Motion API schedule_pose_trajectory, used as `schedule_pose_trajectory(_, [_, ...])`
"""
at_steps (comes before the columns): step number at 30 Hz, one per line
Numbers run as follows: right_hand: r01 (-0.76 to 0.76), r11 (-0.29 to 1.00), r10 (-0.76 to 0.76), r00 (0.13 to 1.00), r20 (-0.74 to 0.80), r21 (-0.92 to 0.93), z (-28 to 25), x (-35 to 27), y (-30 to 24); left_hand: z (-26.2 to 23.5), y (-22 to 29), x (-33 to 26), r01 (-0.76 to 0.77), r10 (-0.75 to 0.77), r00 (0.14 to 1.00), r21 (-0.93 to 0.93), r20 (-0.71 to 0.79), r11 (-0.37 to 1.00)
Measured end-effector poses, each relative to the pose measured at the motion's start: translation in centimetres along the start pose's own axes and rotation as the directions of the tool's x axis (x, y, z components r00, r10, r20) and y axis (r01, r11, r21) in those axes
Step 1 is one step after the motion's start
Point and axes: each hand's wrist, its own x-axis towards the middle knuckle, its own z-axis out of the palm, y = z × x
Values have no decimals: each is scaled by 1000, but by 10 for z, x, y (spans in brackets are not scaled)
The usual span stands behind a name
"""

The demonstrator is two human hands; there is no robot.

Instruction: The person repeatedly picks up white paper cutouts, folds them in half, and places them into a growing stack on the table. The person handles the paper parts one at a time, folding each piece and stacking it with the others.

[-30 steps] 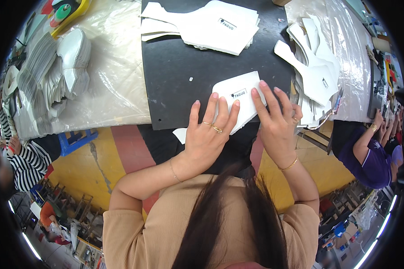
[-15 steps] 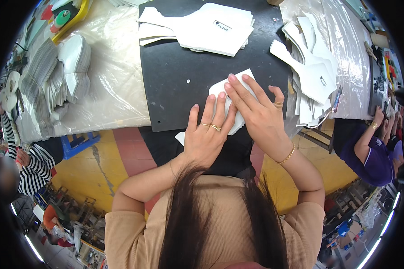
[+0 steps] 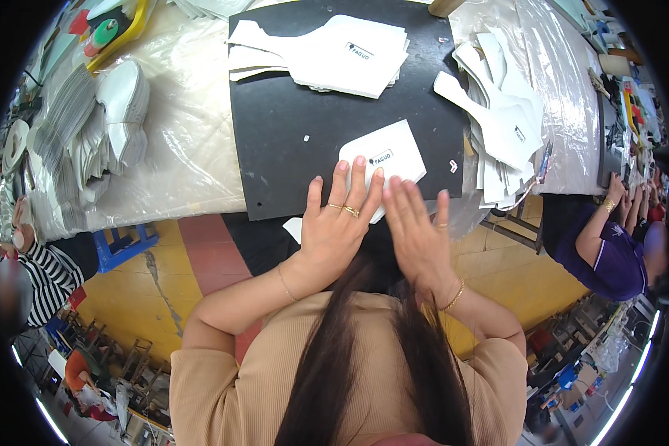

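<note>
A white flat cut piece with a small dark printed mark lies at the near edge of a black mat. Its narrow end sticks out past the mat, below my left hand. My left hand rests flat on the piece with its fingers spread, fingertips just below the mark. Beside it, my right hand is stretched out, its fingers over or against the near right edge of the piece; whether they touch it I cannot tell. Neither hand grasps anything.
Similar paddle-shaped white pieces are stacked at the mat's far side, with another pile on its right. Bundled pale pieces stand left on the plastic-covered table. A small white-and-red scrap lies on the mat. People sit on both sides.
My right hand has drawn back toward me off the upper part of the piece, so the printed mark now shows. The white-and-red scrap has come into sight. My left hand stays put.
</note>
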Motion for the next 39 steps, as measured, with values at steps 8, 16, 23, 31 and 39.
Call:
schedule_pose_trajectory(8, [387, 747, -243, 916, -321, 540, -9, -7, 5, -9, -16, -3, -85, 91, 992, -69, 88, 994])
schedule_pose_trajectory(16, [-190, 652, 454, 873, -177, 734, -23, 54, 43, -47, -42, 29, -67, 127, 988, -477, 94, 876])
schedule_pose_trajectory(23, [-263, 472, 422, 905, 46, 841, -38, 58, 37, -24, -117, 114, 109, -195, 935, -283, -295, 953])
schedule_pose_trajectory(31, [268, -68, 619, 767, -170, 961, -54, 4, 110, -16, -143, 136, 172, -225, 952, -247, -206, 954])
schedule_pose_trajectory(39, [-481, 562, 822, 236, -518, 673, -15, 12, 161, -69, -120, 96, 158, -386, 879, -594, -279, 789])
